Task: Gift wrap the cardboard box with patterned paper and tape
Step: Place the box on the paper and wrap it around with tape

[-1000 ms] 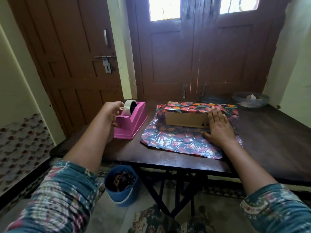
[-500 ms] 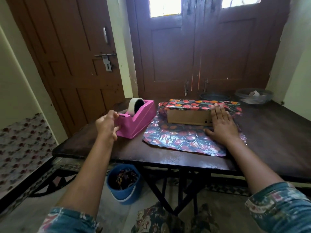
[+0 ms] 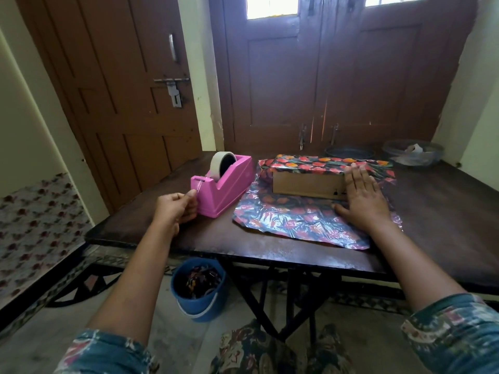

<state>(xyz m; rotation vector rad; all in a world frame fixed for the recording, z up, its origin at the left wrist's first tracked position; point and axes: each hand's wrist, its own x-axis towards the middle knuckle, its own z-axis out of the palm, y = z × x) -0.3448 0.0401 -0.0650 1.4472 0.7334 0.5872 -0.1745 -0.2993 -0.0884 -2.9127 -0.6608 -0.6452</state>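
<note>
A brown cardboard box (image 3: 307, 184) lies on shiny flower-patterned paper (image 3: 291, 222) on the dark table (image 3: 432, 211); the paper is folded over the box's top. My right hand (image 3: 361, 201) lies flat with straight fingers against the box's right end and the paper. A pink tape dispenser (image 3: 226, 184) with a white tape roll (image 3: 221, 164) stands left of the paper. My left hand (image 3: 175, 210) pinches the clear tape end (image 3: 198, 186) at the dispenser's front cutter.
A blue bucket (image 3: 201, 290) with scraps stands on the floor under the table's front edge. At the table's back right sit a dark dish (image 3: 348, 151) and a clear bowl (image 3: 413, 153). Brown doors stand behind the table.
My left hand came back from the tape roll to the dispenser's front and now pinches the tape end. The right hand stays on the box.
</note>
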